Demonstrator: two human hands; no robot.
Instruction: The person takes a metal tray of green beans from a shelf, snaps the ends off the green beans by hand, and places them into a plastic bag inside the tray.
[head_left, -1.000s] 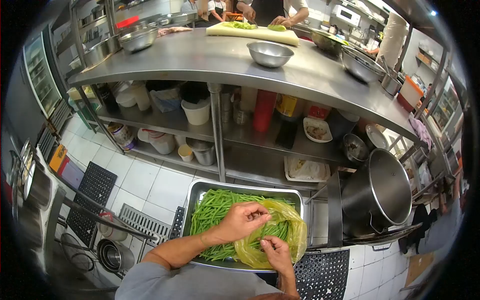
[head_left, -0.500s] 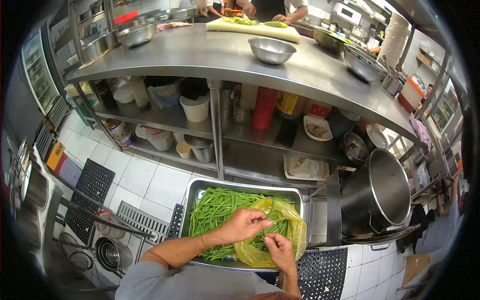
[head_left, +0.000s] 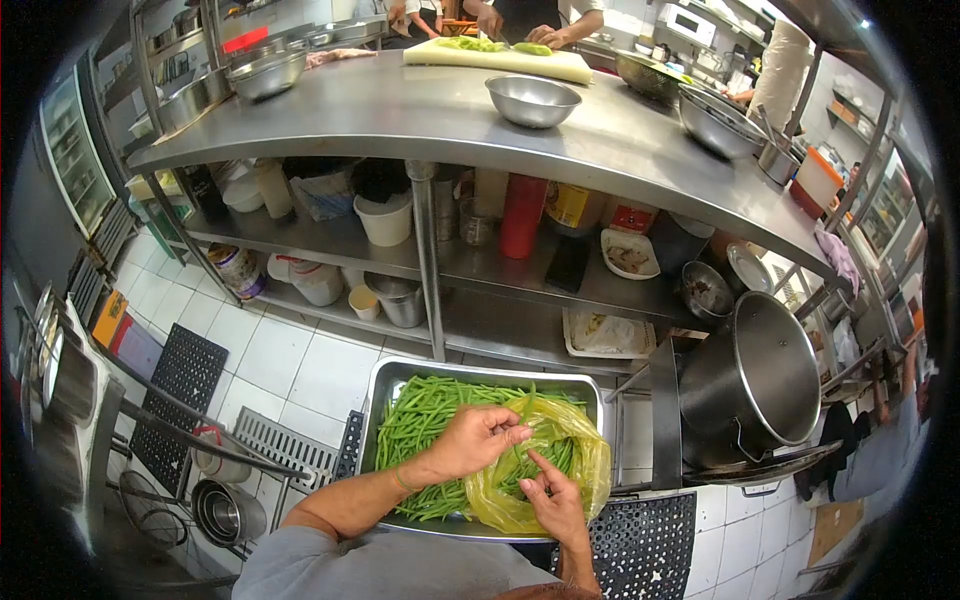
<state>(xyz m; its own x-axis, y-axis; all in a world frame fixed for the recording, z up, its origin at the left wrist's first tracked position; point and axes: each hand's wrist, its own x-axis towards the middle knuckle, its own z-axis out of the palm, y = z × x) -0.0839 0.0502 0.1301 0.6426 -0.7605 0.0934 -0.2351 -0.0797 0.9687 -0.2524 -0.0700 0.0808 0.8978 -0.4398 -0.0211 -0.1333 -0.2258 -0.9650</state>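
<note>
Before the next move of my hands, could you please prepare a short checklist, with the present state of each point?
1. Yellow bag open: ok, green beans visible inside.
2. Bag in place: ok, at the right end of the metal tray.
3. Left hand gripping a bean: cannot tell, one shows by the fingertips but contact is unclear.
4. Right hand open: ok, thumb and index finger apart.
5. Co-worker's hands away from yours: ok, at the cutting board opposite.
</note>
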